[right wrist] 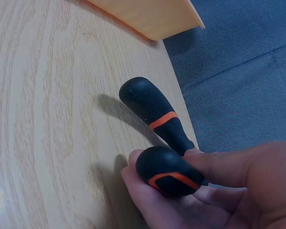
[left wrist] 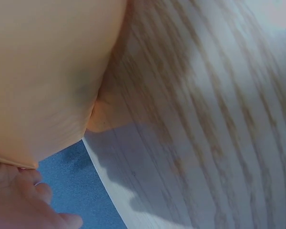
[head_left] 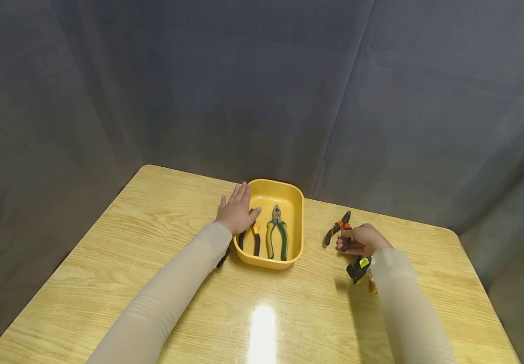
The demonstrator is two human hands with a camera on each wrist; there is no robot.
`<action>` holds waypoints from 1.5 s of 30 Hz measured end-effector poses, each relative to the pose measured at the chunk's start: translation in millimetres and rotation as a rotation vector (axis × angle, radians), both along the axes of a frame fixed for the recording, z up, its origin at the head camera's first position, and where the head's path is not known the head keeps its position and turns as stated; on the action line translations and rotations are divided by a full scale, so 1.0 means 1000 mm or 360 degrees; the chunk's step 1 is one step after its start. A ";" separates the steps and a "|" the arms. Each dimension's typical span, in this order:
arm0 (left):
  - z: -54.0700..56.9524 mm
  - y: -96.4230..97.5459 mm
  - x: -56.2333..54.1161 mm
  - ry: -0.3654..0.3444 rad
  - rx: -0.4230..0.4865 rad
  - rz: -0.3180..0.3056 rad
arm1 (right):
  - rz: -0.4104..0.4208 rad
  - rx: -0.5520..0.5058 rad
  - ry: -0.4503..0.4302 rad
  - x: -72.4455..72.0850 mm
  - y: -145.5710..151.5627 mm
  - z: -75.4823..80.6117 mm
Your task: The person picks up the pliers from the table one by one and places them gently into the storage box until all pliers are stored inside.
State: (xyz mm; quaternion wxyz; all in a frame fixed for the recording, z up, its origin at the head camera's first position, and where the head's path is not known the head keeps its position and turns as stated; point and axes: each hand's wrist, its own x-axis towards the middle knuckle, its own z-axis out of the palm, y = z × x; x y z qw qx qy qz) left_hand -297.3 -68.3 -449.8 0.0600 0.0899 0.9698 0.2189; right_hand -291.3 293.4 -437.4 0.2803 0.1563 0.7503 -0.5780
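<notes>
My left hand (head_left: pixel 238 212) rests over the left rim of a yellow tray (head_left: pixel 297 253), fingers extended and thumb reaching inside. In the left wrist view the tray's outer wall (left wrist: pixel 47 71) fills the upper left, above my fingers (left wrist: pixel 19 195). Inside the tray lie green-and-yellow pliers (head_left: pixel 269 237) and a tool with black-and-orange handles (head_left: pixel 256 242), partly covered by my hand. Right of the tray, my right hand (head_left: pixel 363 238) pinches one handle of black-and-orange pliers (head_left: pixel 330 235) between thumb and fingers. Their other handle (right wrist: pixel 145 102) angles away, spread from the held one.
By my right wrist sits a black tool part with a yellow-green label (head_left: pixel 357 268), and a yellow piece (head_left: pixel 373 287) shows beside the sleeve. A black object (head_left: pixel 222 259) peeks out under my left forearm. A grey curtain (head_left: pixel 253 101) hangs behind the wooden table (head_left: pixel 189 313).
</notes>
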 end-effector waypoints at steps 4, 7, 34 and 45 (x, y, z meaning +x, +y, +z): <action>0.002 0.000 0.003 0.0006 -0.0002 -0.0005 | -0.0012 -0.0020 0.0016 0.002 -0.001 0.000; 0.001 -0.001 0.003 0.0007 -0.0014 -0.0014 | 0.0007 -0.0026 0.0016 0.005 -0.003 0.000; -0.001 0.001 -0.001 0.0023 -0.0038 0.0005 | 0.0078 -0.0070 0.0091 0.006 -0.015 0.022; -0.003 -0.001 -0.002 -0.0021 -0.0031 -0.0007 | 0.0140 0.0044 0.0204 0.008 -0.023 0.026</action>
